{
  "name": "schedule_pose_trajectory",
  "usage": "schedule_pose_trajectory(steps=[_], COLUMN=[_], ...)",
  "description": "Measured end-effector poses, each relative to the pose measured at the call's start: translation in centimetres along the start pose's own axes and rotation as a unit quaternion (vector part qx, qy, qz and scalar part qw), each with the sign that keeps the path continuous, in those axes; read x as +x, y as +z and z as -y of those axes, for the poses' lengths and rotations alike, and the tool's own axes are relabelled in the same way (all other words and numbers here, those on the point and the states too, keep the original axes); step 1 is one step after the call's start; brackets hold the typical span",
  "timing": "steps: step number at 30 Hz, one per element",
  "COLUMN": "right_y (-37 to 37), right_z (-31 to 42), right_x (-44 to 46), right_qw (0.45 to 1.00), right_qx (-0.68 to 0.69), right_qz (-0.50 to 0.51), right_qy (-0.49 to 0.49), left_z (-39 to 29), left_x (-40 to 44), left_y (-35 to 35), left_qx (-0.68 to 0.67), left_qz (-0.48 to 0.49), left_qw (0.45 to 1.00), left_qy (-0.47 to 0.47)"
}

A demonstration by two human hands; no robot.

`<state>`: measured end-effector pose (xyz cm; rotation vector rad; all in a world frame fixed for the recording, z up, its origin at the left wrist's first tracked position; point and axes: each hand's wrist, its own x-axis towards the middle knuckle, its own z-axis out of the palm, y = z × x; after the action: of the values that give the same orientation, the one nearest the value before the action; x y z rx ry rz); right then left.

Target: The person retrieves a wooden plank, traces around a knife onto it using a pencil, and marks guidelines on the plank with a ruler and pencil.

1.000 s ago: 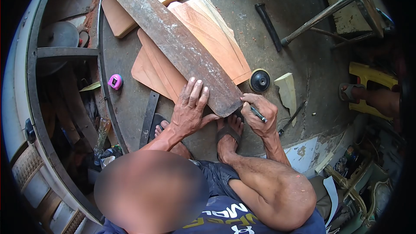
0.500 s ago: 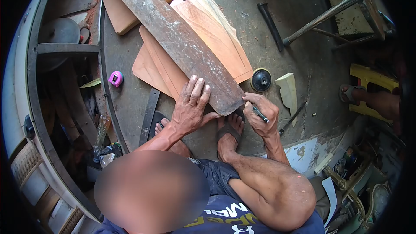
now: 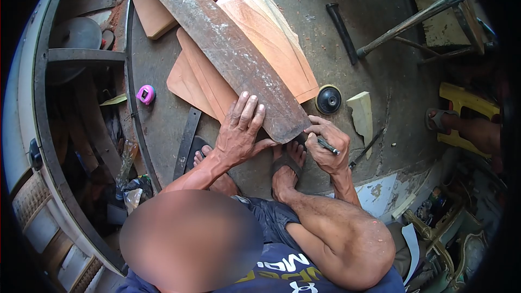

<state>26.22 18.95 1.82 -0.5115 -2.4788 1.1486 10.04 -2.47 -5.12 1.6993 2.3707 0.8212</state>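
Note:
A long, weathered dark wooden board [image 3: 230, 54] lies slantwise across lighter reddish wooden boards [image 3: 274, 49]. My left hand [image 3: 239, 130] rests on its near end, fingers stretched flat over the surface and thumb out along the bottom edge. At the right corner of that end, my right hand [image 3: 330, 146] is closed around a dark pen [image 3: 328, 145], its knuckles by the board's edge. The pen's tip is hidden by the fingers. Another reddish board [image 3: 190, 84] with a drawn line sticks out at the left, under the dark one.
A pink tape measure [image 3: 145, 94] and a flat dark metal strip [image 3: 187, 144] lie left. To the right are a round black disc [image 3: 328, 99], a pale wood offcut [image 3: 361, 116], a dark bar [image 3: 342, 32] and a metal-legged stand [image 3: 415, 21]. Another person's foot [image 3: 437, 119] is at far right.
The whole view has shifted slightly. My right hand has turned a little with the pen, which lies at a slightly different angle; my left hand stays put on the board.

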Motion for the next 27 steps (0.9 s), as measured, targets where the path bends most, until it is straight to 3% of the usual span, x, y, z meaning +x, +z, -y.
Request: schedule_pose_trajectory(steps=[11,14,27], right_y=[0.06,0.03,0.06], right_z=[-0.07,0.19,0.16], right_x=[-0.46,-0.25,-0.58], right_qw=[1.0,0.999,1.0], right_qx=[0.0,0.01,0.012], right_qz=[0.021,-0.017,0.012], right_qy=[-0.015,0.028,-0.007], left_z=[0.04,-0.11,-0.02], left_x=[-0.15,0.1,-0.22], left_y=[0.07,-0.02,0.28], left_qx=[-0.007,0.002,-0.01], left_qz=[-0.005,0.0,-0.008], left_qw=[1.0,1.0,1.0], left_qy=[0.004,0.001,0.004])
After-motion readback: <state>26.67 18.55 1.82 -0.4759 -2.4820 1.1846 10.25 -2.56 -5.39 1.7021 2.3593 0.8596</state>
